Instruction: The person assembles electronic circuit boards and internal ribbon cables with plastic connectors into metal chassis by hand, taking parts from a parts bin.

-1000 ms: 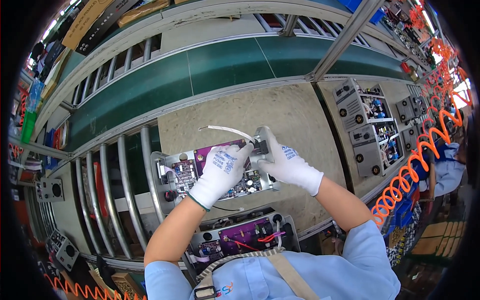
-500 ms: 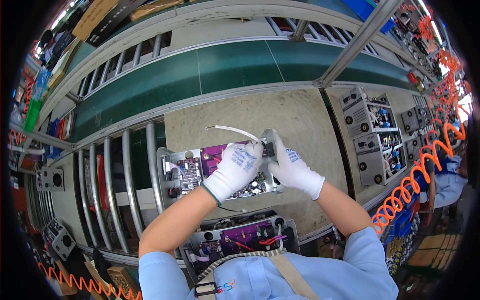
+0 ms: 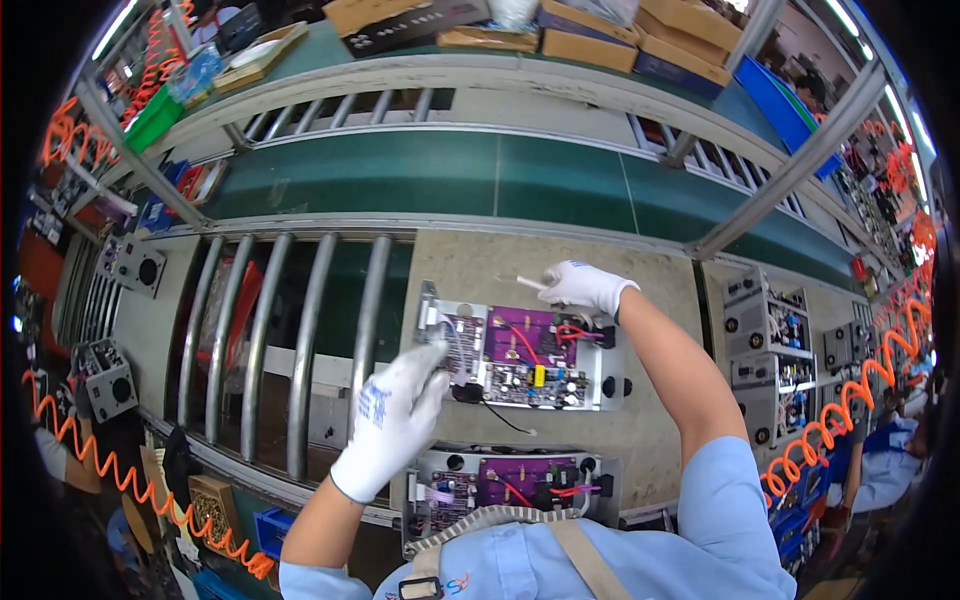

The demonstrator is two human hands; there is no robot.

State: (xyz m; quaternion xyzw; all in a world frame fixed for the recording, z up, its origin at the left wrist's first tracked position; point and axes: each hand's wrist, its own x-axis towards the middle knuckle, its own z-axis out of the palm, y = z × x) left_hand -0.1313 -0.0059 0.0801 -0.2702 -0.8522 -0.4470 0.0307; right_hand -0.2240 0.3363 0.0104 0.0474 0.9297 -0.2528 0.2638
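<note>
An open metal chassis (image 3: 605, 385) lies flat, with a purple circuit board (image 3: 520, 335), red wires and a yellow component inside. My right hand (image 3: 585, 287), in a white glove, is closed on a white cable (image 3: 530, 283) above the chassis's far right side. The cable's far end looks blurred. Beside the chassis's left end is my left hand (image 3: 395, 415), also gloved, its fingers stretched toward the edge and the thumb apart; nothing shows in it. A thin black lead (image 3: 510, 420) hangs over the chassis's near edge.
A second, similar chassis (image 3: 550, 490) stands close to my body. Metal rollers (image 3: 312, 350) run on the left, a green conveyor belt (image 3: 400, 180) along the back. Finished-looking grey units (image 3: 755, 380) stand at right, near a coiled orange hose (image 3: 825, 425).
My hands have parted: the left went to the chassis's left end, the right stayed toward the far right with the cable. The chassis's inside shows more, and the whole view has shifted.
</note>
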